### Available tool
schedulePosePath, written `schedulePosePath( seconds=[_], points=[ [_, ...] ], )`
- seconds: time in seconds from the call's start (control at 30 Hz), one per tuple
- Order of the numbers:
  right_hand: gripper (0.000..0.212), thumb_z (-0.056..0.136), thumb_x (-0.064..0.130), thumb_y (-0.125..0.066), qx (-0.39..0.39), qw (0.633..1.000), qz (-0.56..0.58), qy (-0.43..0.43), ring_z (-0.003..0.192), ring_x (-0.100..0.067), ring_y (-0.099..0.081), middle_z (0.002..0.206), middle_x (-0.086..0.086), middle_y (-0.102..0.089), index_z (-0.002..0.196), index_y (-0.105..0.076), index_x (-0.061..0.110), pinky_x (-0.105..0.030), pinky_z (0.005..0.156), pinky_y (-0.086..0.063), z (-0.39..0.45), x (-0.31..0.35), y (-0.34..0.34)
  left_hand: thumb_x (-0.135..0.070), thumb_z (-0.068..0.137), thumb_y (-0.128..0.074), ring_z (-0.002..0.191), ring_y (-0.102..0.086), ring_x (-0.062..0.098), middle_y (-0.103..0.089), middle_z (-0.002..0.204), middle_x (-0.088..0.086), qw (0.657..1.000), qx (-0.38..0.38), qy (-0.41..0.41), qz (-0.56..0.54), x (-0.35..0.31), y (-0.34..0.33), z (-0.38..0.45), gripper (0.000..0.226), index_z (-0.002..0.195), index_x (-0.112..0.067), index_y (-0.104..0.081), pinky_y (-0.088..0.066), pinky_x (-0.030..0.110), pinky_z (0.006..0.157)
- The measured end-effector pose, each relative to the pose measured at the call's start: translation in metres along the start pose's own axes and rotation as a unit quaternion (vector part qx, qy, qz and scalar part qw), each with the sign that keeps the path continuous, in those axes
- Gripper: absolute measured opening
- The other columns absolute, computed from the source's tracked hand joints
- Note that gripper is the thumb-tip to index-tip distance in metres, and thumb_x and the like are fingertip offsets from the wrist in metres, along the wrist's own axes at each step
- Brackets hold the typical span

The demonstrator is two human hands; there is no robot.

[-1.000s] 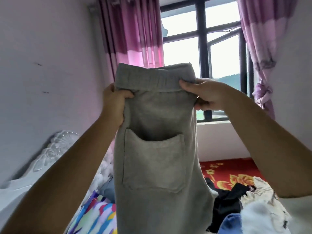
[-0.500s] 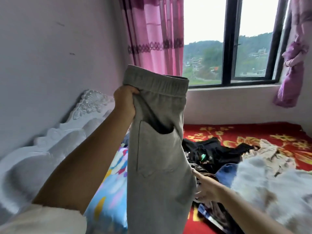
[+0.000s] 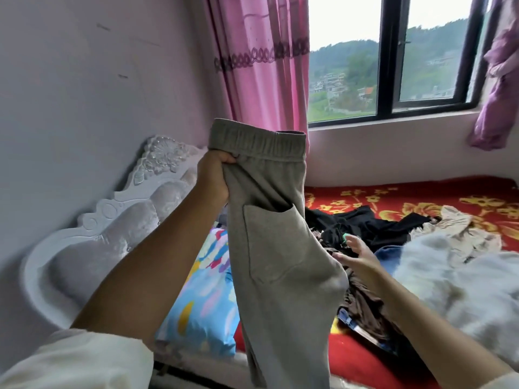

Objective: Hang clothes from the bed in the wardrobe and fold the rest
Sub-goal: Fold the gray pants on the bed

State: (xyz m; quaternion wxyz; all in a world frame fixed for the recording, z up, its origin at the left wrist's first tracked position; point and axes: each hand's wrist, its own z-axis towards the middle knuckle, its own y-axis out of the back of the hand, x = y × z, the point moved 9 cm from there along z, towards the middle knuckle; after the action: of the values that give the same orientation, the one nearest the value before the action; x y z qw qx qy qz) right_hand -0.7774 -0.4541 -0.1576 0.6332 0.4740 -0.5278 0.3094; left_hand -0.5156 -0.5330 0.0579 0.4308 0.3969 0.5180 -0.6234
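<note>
Clearly we are dealing with soft, limp cloth: the grey sweatpants (image 3: 278,248) are hanging down the middle of the frame, best taken at the thick elastic waistband. Our left hand (image 3: 213,178) is gripping them just under that band. Our right hand (image 3: 356,256), on the waistband a second ago, is now reaching low with fingers spread beside the trouser leg, over the clothes pile (image 3: 365,231) on the bed (image 3: 393,197).

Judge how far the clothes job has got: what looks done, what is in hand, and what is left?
Done: nothing visibly; no wardrobe or folded stack is in view. In hand: the left hand grips the grey trousers below the waistband, holding them up, while the open right hand reaches beside them. Left: a black garment, a brown garment and a white fluffy item lie loose on the red bed cover.
</note>
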Motion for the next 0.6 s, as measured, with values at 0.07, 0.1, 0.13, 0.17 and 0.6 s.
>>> schedulePosePath(
  seconds=[0.07, 0.1, 0.13, 0.17, 0.6],
  points=[
    [0.076, 0.08, 0.008, -0.069, 0.041, 0.994, 0.011, 0.099, 0.11, -0.015, -0.046, 0.127, 0.001, -0.04, 0.143, -0.027, 0.015, -0.006, 0.084, -0.039, -0.008, 0.065, -0.005, -0.003, 0.047, -0.048, 0.066, -0.054, 0.023, -0.058, 0.068, 0.009, 0.999, 0.034, 0.013, 0.007, 0.007, -0.016, -0.008, 0.023, 0.069, -0.006, -0.053, -0.047, 0.025, 0.063],
    [0.081, 0.079, 0.01, -0.071, 0.053, 0.989, 0.025, 0.139, 0.109, -0.012, -0.046, 0.125, 0.007, -0.039, 0.144, -0.023, 0.019, -0.006, 0.085, -0.04, -0.011, 0.095, -0.008, -0.003, 0.048, -0.048, 0.062, -0.054, 0.022, -0.059, 0.062, 0.007, 0.999, 0.046, 0.021, 0.011, 0.009, -0.021, -0.012, 0.021, 0.068, -0.007, -0.053, -0.047, 0.023, 0.061],
    [0.083, 0.077, 0.013, -0.073, 0.057, 0.983, 0.048, 0.166, 0.11, -0.01, -0.046, 0.124, 0.008, -0.043, 0.143, -0.024, 0.021, -0.013, 0.091, -0.041, -0.012, 0.119, -0.007, -0.002, 0.05, -0.049, 0.059, -0.054, 0.02, -0.059, 0.056, 0.005, 0.998, 0.06, 0.03, 0.019, 0.012, -0.027, -0.015, 0.018, 0.067, -0.007, -0.053, -0.048, 0.021, 0.058],
    [0.08, 0.074, 0.016, -0.075, 0.069, 0.976, 0.096, 0.181, 0.109, -0.008, -0.049, 0.121, 0.007, -0.05, 0.14, -0.03, 0.022, -0.019, 0.093, -0.041, -0.012, 0.138, -0.008, -0.002, 0.053, -0.051, 0.056, -0.054, 0.018, -0.059, 0.051, 0.003, 0.996, 0.076, 0.037, 0.034, 0.013, -0.033, -0.021, 0.015, 0.067, -0.007, -0.052, -0.048, 0.018, 0.055],
    [0.039, 0.083, 0.028, -0.065, 0.169, 0.963, -0.201, 0.058, 0.082, -0.021, -0.059, 0.097, -0.003, -0.06, 0.119, -0.057, 0.014, -0.026, 0.071, -0.047, 0.073, 0.192, -0.014, 0.005, 0.076, -0.062, 0.064, -0.068, 0.016, -0.071, 0.073, 0.005, 0.905, 0.188, 0.225, 0.309, 0.058, 0.011, 0.058, 0.016, 0.085, -0.007, -0.062, -0.056, 0.027, 0.063]
  ],
)
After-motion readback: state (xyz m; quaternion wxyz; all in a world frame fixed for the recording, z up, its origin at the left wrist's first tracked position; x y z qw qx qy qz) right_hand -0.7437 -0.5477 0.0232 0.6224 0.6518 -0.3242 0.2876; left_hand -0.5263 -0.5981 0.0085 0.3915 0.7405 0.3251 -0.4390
